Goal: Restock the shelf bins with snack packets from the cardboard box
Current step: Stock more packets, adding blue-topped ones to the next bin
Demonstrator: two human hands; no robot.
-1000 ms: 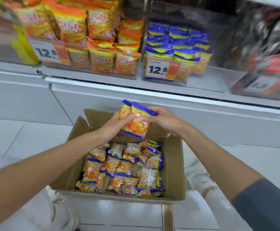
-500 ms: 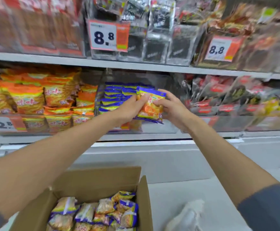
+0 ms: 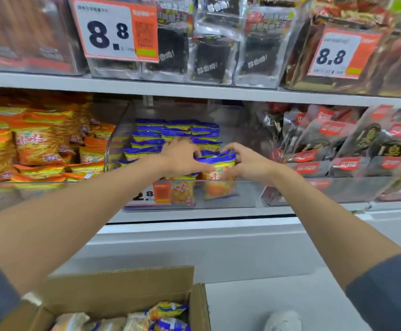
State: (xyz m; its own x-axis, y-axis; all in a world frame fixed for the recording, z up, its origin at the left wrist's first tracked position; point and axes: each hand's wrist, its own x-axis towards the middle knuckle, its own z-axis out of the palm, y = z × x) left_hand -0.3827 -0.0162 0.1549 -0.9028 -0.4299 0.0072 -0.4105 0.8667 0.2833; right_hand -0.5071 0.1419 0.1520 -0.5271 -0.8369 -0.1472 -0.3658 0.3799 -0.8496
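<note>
Each grip pinches one end of the blue-and-orange snack packets: the left hand holds their left side and the right hand their right, fingers curled over the blue top edge. The handful sits in the middle of the frame, lowered just inside the front wall of the clear shelf bin, at the near right of the blue packets already stacked there.

The likely trouble is at release. The packets are slick and puffy, and the space to their right looks empty, so they could topple sideways or slump against the front wall. If more than one is held, one might slip loose over the rim. How many are in the handful I cannot tell; at least one shows.

Two hands, one clear bin being filled, and two large price cards in the upper part of the frame. The cardboard box, lower left, shows several more packets, too cropped to count.
</note>
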